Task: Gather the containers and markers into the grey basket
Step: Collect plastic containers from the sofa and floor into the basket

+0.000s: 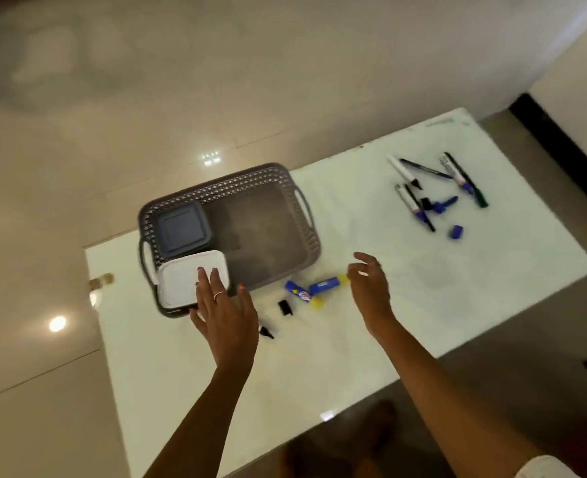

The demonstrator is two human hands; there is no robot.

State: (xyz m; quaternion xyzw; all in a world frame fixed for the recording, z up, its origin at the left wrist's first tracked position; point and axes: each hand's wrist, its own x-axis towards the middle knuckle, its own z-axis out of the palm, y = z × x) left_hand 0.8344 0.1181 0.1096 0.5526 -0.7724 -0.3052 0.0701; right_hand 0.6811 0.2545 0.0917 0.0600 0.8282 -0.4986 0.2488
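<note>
White container (pixel 185 282) perhaps under left hand (pixel 226 315)

One grey woven plastic basket (pixel 271 215), two square lidded containers, one dark blue (pixel 182 229) and one white (pixel 185 282), two blue glue sticks with yellow caps (pixel 314 289), and two hands.

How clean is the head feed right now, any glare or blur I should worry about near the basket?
Head view: motion blur softens the left hand and the white container at the grey basket; lamp glare sits on the floor, off the work; the far markers stay legible; wide-angle bending skews the table edges.
</note>
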